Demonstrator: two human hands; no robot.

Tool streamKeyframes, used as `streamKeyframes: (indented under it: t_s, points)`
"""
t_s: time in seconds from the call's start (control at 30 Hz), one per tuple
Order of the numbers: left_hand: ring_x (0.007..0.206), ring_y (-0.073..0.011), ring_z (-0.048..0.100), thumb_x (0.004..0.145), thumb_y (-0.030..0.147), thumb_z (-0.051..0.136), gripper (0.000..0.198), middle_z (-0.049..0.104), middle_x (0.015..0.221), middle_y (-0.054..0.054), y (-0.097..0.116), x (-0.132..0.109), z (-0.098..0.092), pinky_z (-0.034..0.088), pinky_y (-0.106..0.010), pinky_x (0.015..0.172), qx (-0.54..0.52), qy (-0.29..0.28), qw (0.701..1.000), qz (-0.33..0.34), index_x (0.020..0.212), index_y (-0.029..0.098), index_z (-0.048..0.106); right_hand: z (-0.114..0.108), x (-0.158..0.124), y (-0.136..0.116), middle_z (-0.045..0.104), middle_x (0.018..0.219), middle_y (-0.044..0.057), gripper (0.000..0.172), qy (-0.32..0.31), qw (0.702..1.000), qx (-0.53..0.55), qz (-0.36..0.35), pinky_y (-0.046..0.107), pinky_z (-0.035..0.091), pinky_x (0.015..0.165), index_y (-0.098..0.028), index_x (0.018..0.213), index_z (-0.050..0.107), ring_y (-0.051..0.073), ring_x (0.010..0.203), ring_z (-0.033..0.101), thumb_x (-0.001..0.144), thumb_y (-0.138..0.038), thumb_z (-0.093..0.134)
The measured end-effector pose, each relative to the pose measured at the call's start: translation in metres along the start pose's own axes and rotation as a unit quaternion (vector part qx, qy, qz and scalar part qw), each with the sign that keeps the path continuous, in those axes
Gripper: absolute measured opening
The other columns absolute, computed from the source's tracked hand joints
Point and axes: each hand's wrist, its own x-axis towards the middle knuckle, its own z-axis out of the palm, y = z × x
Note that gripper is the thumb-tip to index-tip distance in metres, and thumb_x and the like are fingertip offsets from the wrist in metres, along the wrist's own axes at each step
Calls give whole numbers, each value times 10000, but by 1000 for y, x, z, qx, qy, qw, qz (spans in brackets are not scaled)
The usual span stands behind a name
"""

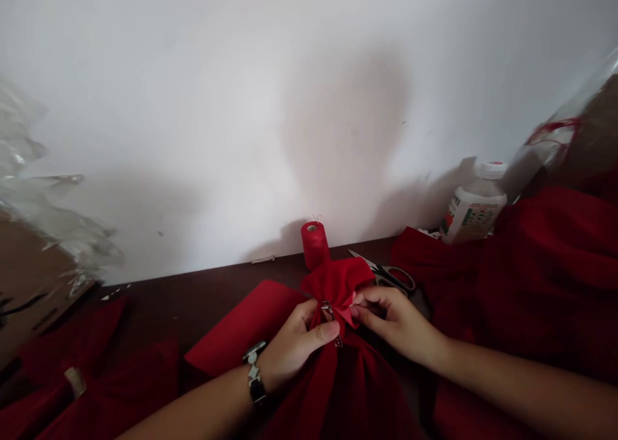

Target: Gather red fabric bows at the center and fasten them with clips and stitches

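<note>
Gathered red fabric (338, 276) stands bunched at the middle of the table, its pleats spreading down toward me. A small metal clip (331, 317) lies across the gathered part. My left hand (302, 340) is closed around the bunch, its thumb pressed by the clip. From the other side my right hand (391, 314) pinches a pinkish-red edge of the fabric between thumb and forefinger. Whether a needle is in that pinch cannot be made out. Just behind the bunch stands a spool of red thread (315, 245) with several pins on top.
Black-handled scissors (398, 277) lie behind my right hand. A flat red piece (246, 324) is at left, near a red bow (120, 385) with a pale band. A white-capped bottle (477, 205) and heaped red cloth (555, 279) stand at right. A white wall (217, 105) closes off the back.
</note>
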Motion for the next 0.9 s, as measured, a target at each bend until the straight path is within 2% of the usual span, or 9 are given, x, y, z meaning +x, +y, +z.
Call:
streamKeyframes:
  t_s: [0.17, 0.3, 0.37, 0.47, 0.53, 0.63, 0.73, 0.8, 0.9]
  points:
    - [1123, -277, 571, 776, 453, 666, 484, 626, 1220, -118, 0, 2, 2, 379, -392, 1008, -19, -7, 1000, 12, 1167, 173, 616, 0, 1, 0, 586, 637, 10, 234, -15, 999, -27, 8, 228, 415, 576, -152, 718, 602, 111, 586, 502, 853, -324, 521]
    - [1191, -281, 527, 781, 462, 656, 498, 564, 1306, -124, 2, 3, 5, 363, -396, 1033, -28, 1, 999, 46, 1193, 190, 590, -2, -2, -3, 536, 638, -3, 130, 22, 999, -42, -9, 229, 403, 574, -154, 824, 601, 105, 578, 463, 833, -255, 520]
    - [1198, -281, 519, 770, 475, 661, 500, 564, 1306, -123, 1, 3, 5, 359, -401, 1039, -17, 25, 998, 47, 1174, 189, 591, -4, -4, -6, 479, 609, -26, 94, 37, 998, -53, -27, 219, 384, 545, -160, 863, 580, 98, 548, 427, 811, -203, 514]
    - [1120, -269, 569, 770, 484, 655, 455, 622, 1225, -109, 0, 2, 4, 403, -387, 991, 19, 70, 997, 38, 1103, 178, 610, -8, -5, -10, 452, 603, -33, 133, 53, 996, -54, -52, 213, 381, 536, -162, 891, 571, 97, 544, 429, 790, -156, 486]
    - [1060, -248, 596, 785, 474, 643, 405, 653, 1162, -99, 1, 1, 4, 429, -356, 952, 49, 80, 994, 49, 1045, 164, 624, -11, -3, -13, 453, 599, -32, 185, 60, 995, -53, -61, 213, 382, 532, -161, 931, 587, 98, 542, 438, 789, -157, 469]
    - [1008, -226, 615, 795, 453, 637, 368, 676, 1087, -90, 3, 1, 5, 451, -324, 909, 78, 79, 992, 60, 1004, 150, 619, -22, 5, -18, 467, 587, -34, 257, 70, 992, -81, -70, 214, 377, 531, -161, 998, 607, 97, 534, 438, 774, -165, 482]
    - [1006, -215, 609, 791, 452, 639, 365, 676, 1048, -71, 2, 2, 5, 446, -314, 910, 76, 88, 991, 59, 1007, 160, 604, -39, 13, -31, 489, 566, -29, 200, 63, 990, -112, -58, 212, 353, 510, -149, 911, 655, 91, 511, 425, 770, -202, 523]
    - [1008, -207, 600, 797, 444, 636, 351, 670, 1035, -58, 0, 3, 3, 437, -309, 916, 75, 91, 991, 56, 1010, 168, 599, -51, 14, -45, 535, 602, -6, 206, 64, 992, -104, -32, 209, 330, 478, -143, 874, 687, 90, 504, 434, 797, -262, 536]
    - [992, -199, 591, 815, 427, 622, 312, 661, 1015, -48, -3, 6, 0, 429, -303, 907, 81, 90, 992, 49, 991, 170, 603, -66, 10, -65, 532, 605, -9, 206, 85, 995, -56, -22, 203, 333, 476, -173, 924, 703, 87, 513, 446, 824, -265, 548]
